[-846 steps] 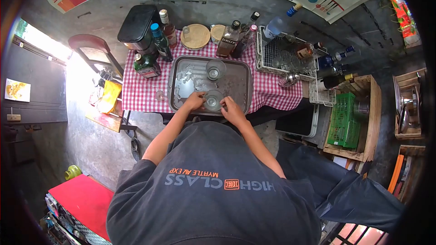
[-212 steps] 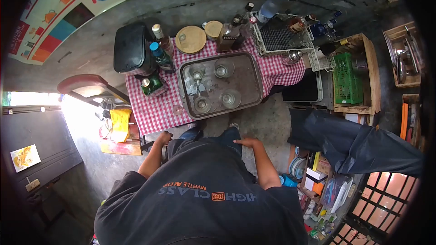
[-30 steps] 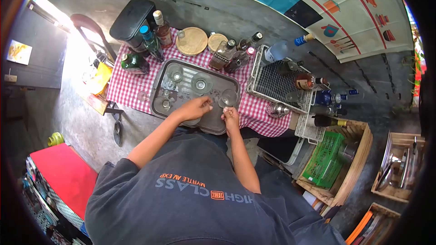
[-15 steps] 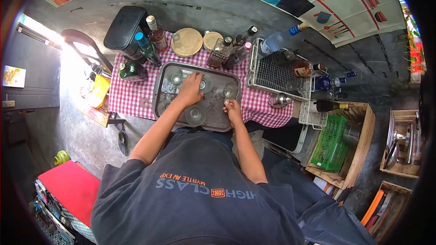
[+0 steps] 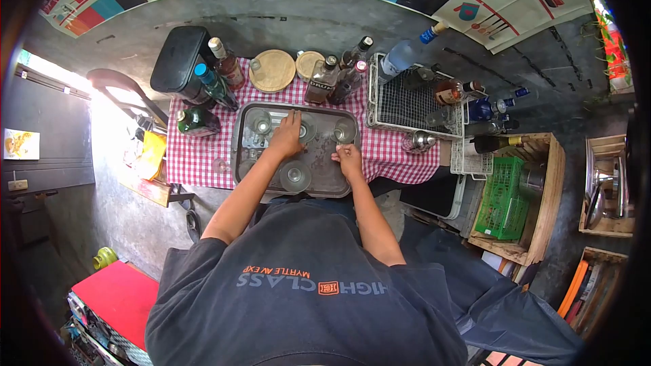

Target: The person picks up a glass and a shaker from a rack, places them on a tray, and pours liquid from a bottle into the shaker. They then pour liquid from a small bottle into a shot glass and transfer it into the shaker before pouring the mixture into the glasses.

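Note:
A grey-brown serving tray (image 5: pixel 325 175) holds several clear glasses. Fingers stretched forward, my left hand (image 5: pixel 286 139) lies over the tray at the left side of a clear glass (image 5: pixel 307 129), partly covering it. At the tray's right side my right hand (image 5: pixel 348 159) has its fingers curled and pinched at the near edge of another glass (image 5: pixel 345 129). One wide glass (image 5: pixel 295 175) stands near the tray's front edge, below my left hand. Another glass (image 5: pixel 259 122) is at the far left corner of the tray.
A red-checked cloth (image 5: pixel 397 159) covers the table. Behind the tray stand bottles, including a dark-labelled bottle (image 5: pixel 319 85), and a round wooden board (image 5: pixel 272 71). To the right are a wire basket (image 5: pixel 400 118) and a metal shaker (image 5: pixel 419 141). Further left stands a green bottle (image 5: pixel 198 123).
The view has shifted slightly. My left hand's fingers now point more straight ahead beside the middle glass. My right hand stays at the right-hand glass.

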`<state>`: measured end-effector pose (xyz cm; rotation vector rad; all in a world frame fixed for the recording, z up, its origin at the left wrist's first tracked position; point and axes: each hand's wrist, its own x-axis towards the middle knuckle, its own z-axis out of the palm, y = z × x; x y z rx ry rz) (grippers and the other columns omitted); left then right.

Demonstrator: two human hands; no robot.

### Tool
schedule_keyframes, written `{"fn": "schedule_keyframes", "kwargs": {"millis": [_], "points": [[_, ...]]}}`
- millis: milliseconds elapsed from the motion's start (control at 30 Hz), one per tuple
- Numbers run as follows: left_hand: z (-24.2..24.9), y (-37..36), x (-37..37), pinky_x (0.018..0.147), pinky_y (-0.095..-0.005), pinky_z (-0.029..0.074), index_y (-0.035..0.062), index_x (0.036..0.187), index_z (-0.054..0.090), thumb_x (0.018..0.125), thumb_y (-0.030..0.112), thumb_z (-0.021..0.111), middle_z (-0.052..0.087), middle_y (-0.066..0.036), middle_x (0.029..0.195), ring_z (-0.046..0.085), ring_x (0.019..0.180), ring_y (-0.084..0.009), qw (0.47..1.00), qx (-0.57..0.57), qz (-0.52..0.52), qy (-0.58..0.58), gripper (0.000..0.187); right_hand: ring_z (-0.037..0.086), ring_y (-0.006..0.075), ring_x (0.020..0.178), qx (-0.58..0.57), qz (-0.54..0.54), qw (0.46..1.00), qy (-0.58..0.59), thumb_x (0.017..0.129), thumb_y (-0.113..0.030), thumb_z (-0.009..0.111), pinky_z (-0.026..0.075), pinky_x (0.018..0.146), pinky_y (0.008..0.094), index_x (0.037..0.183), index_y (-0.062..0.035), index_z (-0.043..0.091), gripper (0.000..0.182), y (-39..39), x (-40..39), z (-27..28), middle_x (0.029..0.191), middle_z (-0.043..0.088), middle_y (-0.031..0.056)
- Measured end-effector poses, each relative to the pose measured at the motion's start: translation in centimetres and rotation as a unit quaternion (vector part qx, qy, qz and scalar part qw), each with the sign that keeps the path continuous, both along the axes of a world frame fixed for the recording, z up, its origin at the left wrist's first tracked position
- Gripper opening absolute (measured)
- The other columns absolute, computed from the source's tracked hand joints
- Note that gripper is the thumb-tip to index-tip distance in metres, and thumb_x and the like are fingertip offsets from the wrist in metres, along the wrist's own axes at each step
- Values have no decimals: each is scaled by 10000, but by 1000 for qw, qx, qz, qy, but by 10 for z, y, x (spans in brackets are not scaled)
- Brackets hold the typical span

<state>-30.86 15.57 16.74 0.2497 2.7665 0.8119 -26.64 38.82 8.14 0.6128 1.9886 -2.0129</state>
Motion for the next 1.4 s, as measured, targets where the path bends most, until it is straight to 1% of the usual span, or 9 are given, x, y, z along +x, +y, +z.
{"fn": "schedule_keyframes", "kwargs": {"millis": [233,533,633,833,1033,1133,1267,1367,1400], "points": [[-6,0,-9,1053,-407,409,-60,1451,232,625,151,852,306,-263,1478,414,1302,-406,999,6,-3,-32,1054,662,177,656,25,-9,999,31,913,-104,643,555,582,285,937,15,532,165,1,0,-5,786,635,116],[-4,15,-13,985,-409,468,-48,1444,256,603,167,869,389,-194,1427,479,1245,-361,1000,-2,-20,-21,1063,621,148,604,76,9,996,46,912,-131,651,528,560,277,917,6,533,181,4,1,0,738,616,86],[-7,23,-10,974,-406,475,-42,1442,269,599,177,873,410,-188,1410,496,1228,-363,1000,-2,-19,0,1060,634,143,638,117,25,992,37,923,-150,639,526,600,272,924,10,548,184,5,2,10,745,625,83],[-9,23,-9,957,-412,485,-41,1444,264,596,209,880,406,-194,1415,505,1221,-362,1000,1,-19,-10,1078,640,144,642,127,20,991,33,921,-177,646,523,603,271,926,5,550,206,6,2,11,725,626,81],[4,25,4,969,-436,466,-15,1458,237,614,253,874,426,-216,1376,510,1198,-397,998,-14,28,46,1091,593,133,603,82,2,996,46,894,-171,676,504,540,264,945,10,553,225,9,1,-3,722,594,54],[36,10,24,973,-452,454,-10,1441,274,625,274,870,434,-231,1354,493,1201,-423,999,31,-10,-2,1050,569,118,644,61,21,998,19,883,-205,693,490,578,254,1027,5,551,291,15,4,-3,752,582,38],[31,-13,65,966,-472,449,-8,1417,323,632,317,863,454,-243,1305,490,1190,-438,993,62,-17,-99,1007,608,132,815,63,61,996,-29,916,-249,646,489,685,271,1175,-28,514,364,29,22,8,935,605,51],[15,-21,98,953,-463,458,2,1424,317,616,340,868,456,-243,1300,506,1170,-430,993,43,-49,-95,1034,586,128,727,73,127,988,-46,895,-229,666,481,657,273,1139,5,538,361,49,46,6,844,608,53],[17,-21,105,945,-466,463,14,1439,285,584,313,886,450,-240,1293,503,1168,-434,992,55,-56,-101,1087,599,128,741,112,170,977,-58,903,-205,642,482,661,284,1048,12,576,270,57,55,6,850,628,73]]}}
